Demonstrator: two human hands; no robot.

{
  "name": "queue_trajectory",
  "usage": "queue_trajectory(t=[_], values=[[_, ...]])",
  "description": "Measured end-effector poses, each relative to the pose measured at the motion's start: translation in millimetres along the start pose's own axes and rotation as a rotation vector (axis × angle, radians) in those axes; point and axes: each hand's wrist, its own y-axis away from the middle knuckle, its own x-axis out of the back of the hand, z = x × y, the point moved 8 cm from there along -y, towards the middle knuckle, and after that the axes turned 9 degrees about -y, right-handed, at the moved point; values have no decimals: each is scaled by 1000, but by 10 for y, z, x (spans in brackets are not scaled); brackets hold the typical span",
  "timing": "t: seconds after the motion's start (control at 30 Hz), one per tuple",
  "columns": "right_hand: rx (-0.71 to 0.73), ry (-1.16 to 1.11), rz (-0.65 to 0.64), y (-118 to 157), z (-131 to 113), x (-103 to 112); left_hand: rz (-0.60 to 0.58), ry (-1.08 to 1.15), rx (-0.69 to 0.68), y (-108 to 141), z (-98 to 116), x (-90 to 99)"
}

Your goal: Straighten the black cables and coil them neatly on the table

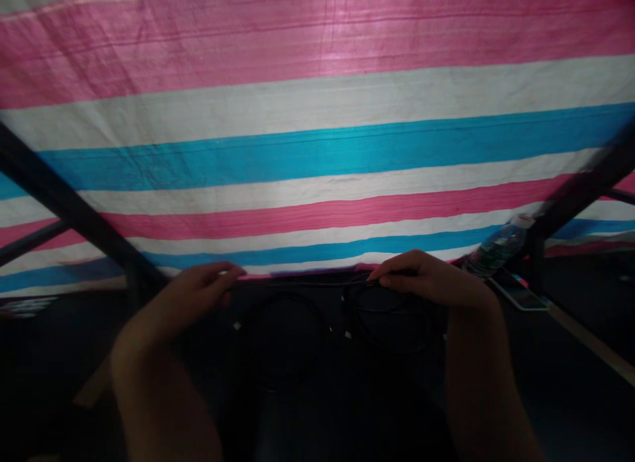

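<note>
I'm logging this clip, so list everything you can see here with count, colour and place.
striped sheet: one, pink, white and blue, hanging across the back
black cable: one, stretched between both hands, loops hanging below in the dark
water bottle: one, clear, lying tilted at the right
phone-like flat device: one, pale-edged, right of the bottle's base
dark frame bars: at least two, slanting at left and right
left hand: one, fingers pinching the cable
right hand: one, fingers pinching the cable
</note>
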Motion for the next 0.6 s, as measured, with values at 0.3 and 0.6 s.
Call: queue_trajectory(t=[0.3,0.6], values=[[68,6,71,-129,-181,-324,166,-10,-368,94,1290,-413],[84,-9,-78,-41,-295,-354,494,-8,-292,202,1115,-70]])
